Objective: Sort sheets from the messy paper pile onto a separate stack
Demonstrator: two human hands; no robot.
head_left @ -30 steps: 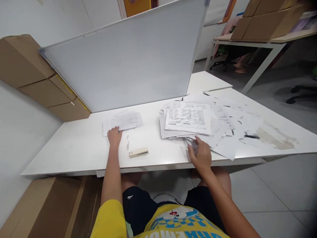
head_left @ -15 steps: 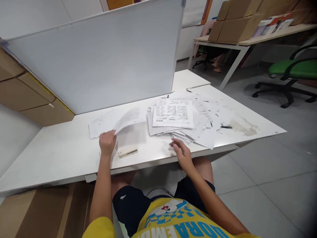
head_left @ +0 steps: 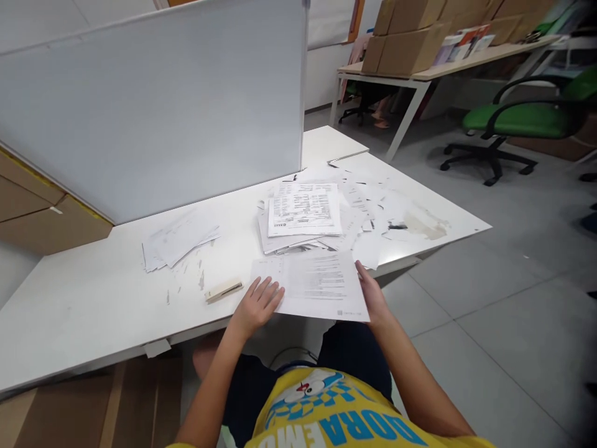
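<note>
As seen, hands (head_left: 261, 305) on sheet (head_left: 317, 283)

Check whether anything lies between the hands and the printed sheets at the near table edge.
Nothing visible does. The left hand lies flat on the left part of the sheets, and the right hand touches their right edge. The stapler lies apart to the left, and the paper stack sits farther back.

White printed sheet (head_left: 317, 283) with black text, cream stapler (head_left: 224, 290), white table (head_left: 93, 298), green chair (head_left: 517, 118), brown boxes (head_left: 405, 43)
</note>
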